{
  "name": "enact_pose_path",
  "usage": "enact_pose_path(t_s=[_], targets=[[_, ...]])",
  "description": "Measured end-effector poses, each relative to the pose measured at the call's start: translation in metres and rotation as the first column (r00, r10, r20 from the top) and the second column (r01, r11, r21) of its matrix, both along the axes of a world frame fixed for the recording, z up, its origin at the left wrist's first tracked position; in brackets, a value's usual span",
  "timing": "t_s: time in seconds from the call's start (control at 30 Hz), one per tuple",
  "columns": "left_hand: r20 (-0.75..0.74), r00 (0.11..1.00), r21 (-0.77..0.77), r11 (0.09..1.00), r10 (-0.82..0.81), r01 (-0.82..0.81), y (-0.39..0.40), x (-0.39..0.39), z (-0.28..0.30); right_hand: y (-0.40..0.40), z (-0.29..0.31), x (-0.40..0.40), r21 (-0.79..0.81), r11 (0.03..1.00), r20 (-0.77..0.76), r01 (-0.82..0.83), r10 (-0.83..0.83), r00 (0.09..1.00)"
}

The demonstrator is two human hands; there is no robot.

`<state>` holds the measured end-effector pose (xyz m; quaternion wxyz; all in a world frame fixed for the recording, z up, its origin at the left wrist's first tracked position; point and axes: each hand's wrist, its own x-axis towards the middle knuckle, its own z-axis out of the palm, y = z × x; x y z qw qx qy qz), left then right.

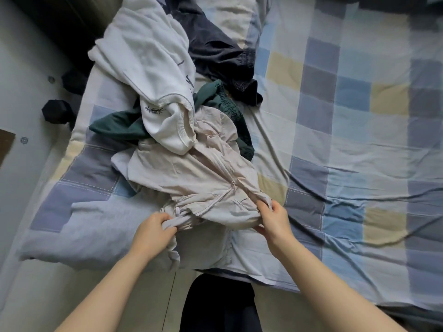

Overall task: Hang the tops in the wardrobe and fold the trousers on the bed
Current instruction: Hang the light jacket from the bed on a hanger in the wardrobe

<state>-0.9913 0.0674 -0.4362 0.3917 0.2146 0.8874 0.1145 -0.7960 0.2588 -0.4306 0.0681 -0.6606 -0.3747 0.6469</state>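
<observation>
Beige zip jacket (191, 178) gripped by both hands, left (153, 232) and right (273, 218); pile (167, 92) unsorted, nothing yet hung or folded.

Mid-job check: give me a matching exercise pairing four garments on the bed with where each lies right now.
Garments:
1. beige zip-up jacket
2. white knit sweatshirt
3. dark green garment
4. dark navy garment

Places:
A. farthest back, beside the sweatshirt
B. partly under sweatshirt and jacket
C. gripped by left hand and right hand
D. draped over the jacket's far end

Pairs: 1-C, 2-D, 3-B, 4-A
</observation>
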Motion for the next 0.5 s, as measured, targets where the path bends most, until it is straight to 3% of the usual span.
enact_pose_path(t_s=[0.23,0.33,0.4,0.5], targets=[[0.085,0.988,0.212,0.967,0.126,-0.141,-0.002,0.015,0.099,0.002,0.137,-0.009,0.083,0.994,-0.184,-0.074,0.088,0.979],[0.239,0.954,0.245,0.939,0.183,-0.241,-0.004,0.017,0.144,-0.003,0.199,-0.008,0.154,0.983,-0.25,-0.097,0.134,0.959],[0.388,0.904,0.286,0.91,0.177,-0.301,-0.008,0.021,0.171,-0.007,0.237,-0.003,0.168,0.983,-0.312,-0.069,0.119,0.943],[0.61,0.727,0.259,0.789,0.314,-0.558,-0.006,0.029,0.208,-0.01,0.291,0.012,0.155,0.987,-0.407,-0.041,0.101,0.908]])
